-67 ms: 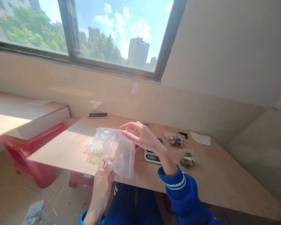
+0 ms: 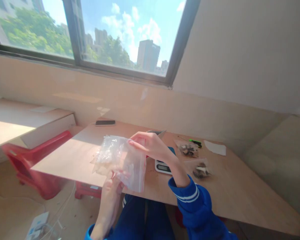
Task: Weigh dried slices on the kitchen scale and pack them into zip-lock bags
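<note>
My left hand (image 2: 111,186) is closed around the lower edge of several clear zip bags (image 2: 122,160), held in a loose stack above the table's front part. My right hand (image 2: 150,145) reaches over from the right, thumb and forefinger pinching the upper edge of the bags. A reddish zip strip runs down the bags' right side. Behind my right wrist, a white kitchen scale (image 2: 162,167) with a small display is partly covered. To its right lie a clear bag with dark, dried-looking pieces (image 2: 188,149) and a second such bag (image 2: 201,170).
A phone (image 2: 105,123) lies at the table's back left. Near the wall are a green and black tool (image 2: 195,143) and a white paper piece (image 2: 215,147). A red stool (image 2: 37,166) stands left, beside another table (image 2: 20,116). White cables trail across the floor.
The fingers of my right hand have drawn a little closer together at the bags' upper edge. My left hand keeps its hold.
</note>
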The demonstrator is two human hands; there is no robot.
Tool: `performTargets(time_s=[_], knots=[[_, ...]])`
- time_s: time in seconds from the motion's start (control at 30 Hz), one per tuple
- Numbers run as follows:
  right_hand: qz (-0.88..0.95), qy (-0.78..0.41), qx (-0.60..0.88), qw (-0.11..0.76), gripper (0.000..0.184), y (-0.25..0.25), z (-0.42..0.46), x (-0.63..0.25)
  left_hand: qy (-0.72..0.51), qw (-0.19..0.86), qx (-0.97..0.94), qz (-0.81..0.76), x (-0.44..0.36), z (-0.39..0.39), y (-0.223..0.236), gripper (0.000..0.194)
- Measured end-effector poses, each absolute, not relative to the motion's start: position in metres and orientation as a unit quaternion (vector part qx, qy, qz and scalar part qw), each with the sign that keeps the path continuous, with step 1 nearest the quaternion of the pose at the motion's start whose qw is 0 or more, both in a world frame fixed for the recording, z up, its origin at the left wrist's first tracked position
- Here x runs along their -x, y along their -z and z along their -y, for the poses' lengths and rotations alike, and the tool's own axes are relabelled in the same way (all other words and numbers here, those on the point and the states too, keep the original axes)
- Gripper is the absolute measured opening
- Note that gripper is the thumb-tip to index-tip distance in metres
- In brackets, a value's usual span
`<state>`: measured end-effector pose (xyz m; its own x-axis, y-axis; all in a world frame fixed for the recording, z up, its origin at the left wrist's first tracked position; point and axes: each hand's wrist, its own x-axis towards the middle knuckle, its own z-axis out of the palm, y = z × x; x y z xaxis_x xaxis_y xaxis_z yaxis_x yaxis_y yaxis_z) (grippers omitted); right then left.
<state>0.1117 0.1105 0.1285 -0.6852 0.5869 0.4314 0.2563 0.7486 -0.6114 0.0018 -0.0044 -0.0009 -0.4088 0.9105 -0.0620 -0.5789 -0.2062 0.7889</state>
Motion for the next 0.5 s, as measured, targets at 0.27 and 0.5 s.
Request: performTargets(time_s=[0.27, 0.5], knots=[[0.780, -0.346, 0.304, 0.423, 0.015, -0.122, -0.133, -0.121, -0.722, 0.439, -0.268, -0.462, 0.023, 0.002, 0.017, 0.045], [0.750, -0.427, 0.308, 0.399, 0.024, -0.119, -0.128, -0.133, -0.654, 0.379, -0.361, -0.546, 0.048, 0.009, 0.009, 0.045]])
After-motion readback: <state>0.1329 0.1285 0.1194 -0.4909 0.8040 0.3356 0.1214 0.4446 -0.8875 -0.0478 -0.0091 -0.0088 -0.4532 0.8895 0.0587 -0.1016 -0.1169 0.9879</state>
